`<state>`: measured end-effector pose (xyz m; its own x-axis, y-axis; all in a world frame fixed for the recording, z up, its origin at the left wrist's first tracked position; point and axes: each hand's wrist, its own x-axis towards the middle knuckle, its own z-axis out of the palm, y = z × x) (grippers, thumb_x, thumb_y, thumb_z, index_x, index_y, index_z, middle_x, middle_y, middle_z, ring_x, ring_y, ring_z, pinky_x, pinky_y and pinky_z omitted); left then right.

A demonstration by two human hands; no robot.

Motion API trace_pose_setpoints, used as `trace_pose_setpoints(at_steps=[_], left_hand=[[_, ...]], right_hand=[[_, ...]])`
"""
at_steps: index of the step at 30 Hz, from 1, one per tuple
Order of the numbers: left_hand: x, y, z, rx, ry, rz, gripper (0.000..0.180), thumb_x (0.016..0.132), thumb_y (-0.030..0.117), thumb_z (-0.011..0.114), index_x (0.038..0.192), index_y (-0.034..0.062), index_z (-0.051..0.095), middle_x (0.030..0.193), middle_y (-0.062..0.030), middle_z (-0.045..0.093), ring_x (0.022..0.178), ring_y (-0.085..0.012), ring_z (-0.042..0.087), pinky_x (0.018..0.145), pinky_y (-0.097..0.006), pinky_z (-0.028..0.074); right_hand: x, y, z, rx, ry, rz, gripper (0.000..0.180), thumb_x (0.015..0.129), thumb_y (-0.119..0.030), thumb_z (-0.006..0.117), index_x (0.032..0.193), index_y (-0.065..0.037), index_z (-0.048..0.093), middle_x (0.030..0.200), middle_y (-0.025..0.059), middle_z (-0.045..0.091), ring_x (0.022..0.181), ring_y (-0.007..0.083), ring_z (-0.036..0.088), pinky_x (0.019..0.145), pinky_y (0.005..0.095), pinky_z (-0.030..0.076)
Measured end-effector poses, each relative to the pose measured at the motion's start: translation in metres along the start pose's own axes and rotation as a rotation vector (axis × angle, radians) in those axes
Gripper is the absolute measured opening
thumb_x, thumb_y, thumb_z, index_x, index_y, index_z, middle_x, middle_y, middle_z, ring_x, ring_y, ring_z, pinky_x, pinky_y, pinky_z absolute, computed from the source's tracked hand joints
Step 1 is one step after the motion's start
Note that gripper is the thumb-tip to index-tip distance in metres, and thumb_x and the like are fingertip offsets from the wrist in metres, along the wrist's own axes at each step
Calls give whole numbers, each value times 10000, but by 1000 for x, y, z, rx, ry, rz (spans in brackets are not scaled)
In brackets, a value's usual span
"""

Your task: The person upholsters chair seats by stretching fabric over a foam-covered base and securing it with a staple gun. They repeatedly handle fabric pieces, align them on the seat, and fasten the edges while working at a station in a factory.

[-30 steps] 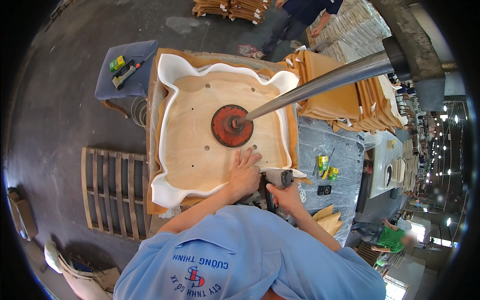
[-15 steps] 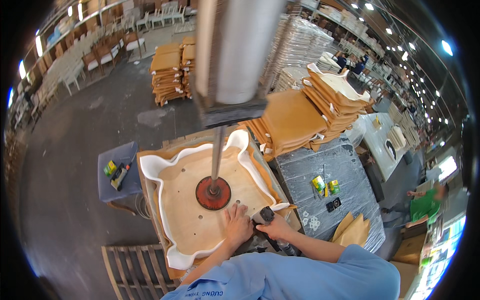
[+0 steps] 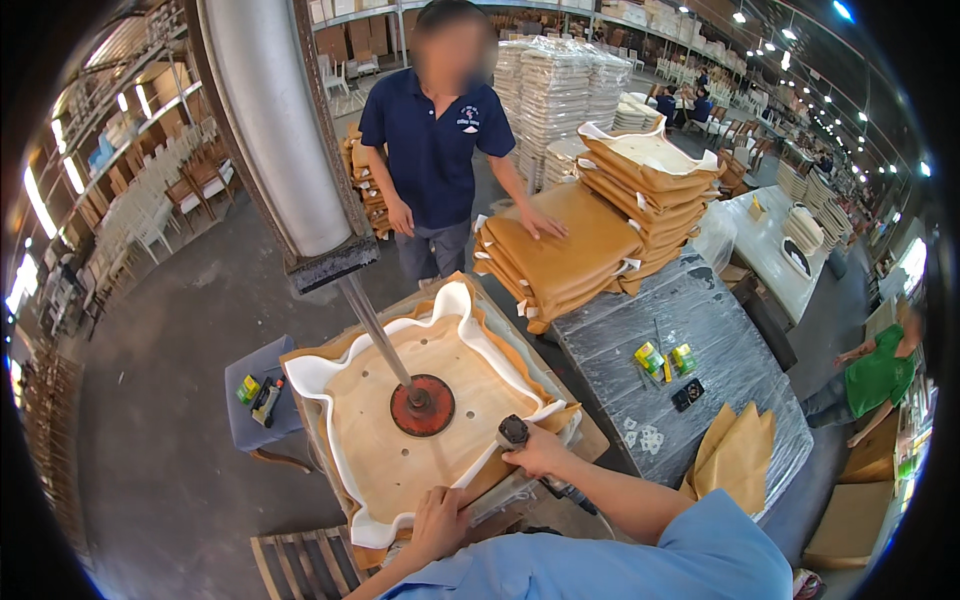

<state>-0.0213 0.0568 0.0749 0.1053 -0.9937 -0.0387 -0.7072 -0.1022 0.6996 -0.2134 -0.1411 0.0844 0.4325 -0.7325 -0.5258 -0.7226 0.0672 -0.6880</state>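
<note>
A plywood seat panel (image 3: 385, 385) lies face up, ringed by white foam (image 3: 459, 303) and a tan upholstery cover (image 3: 486, 468). On its middle presses a round red disc (image 3: 430, 417) at the end of a metal rod from a press cylinder (image 3: 275, 120). At the near edge my left hand (image 3: 438, 524) is closed over the cover's border, its fingertips partly hidden. Wrapped round the handle of a staple gun (image 3: 513, 432), my right hand (image 3: 540, 452) is just right of the panel's near right corner.
Across the panel a co-worker in a navy shirt (image 3: 440, 150) rests a hand on stacked tan seats (image 3: 565, 235). At right, a plastic-wrapped table (image 3: 700, 320) carries yellow-green boxes (image 3: 650, 357) and tan sheets (image 3: 735, 450). A stool (image 3: 262, 420) with another tool stands left.
My left hand has gone from lying on the panel near the disc to its near edge. The staple gun stays in my right hand. A co-worker has come into view.
</note>
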Motion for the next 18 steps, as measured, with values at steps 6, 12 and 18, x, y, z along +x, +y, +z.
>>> trace_pose_setpoints(at_steps=[6,12,18], left_hand=[[-29,-27,3,350,105,153,487,712,177,835,1164,101,668,1225,-94,641,1169,-338,601,1003,-515,453],[-46,-49,-9,439,124,314,391,796,205,776,1155,96,664,1362,-88,601,1289,-329,527,1123,-565,374],[-47,-54,-20,326,107,242,378,828,194,783,1152,63,640,1381,-161,566,1341,-396,500,1148,-637,332]], right_hand=[[-3,-12,-6,15,16,38,628,863,-316,827,1395,-101,569,866,115,743,577,204,686,547,354,582],[0,-12,-5,-33,44,136,536,811,-323,841,1215,-23,655,810,131,743,559,220,689,540,370,572],[-1,0,-11,27,16,103,481,839,-261,853,1183,27,679,797,134,725,573,209,690,486,352,557]])
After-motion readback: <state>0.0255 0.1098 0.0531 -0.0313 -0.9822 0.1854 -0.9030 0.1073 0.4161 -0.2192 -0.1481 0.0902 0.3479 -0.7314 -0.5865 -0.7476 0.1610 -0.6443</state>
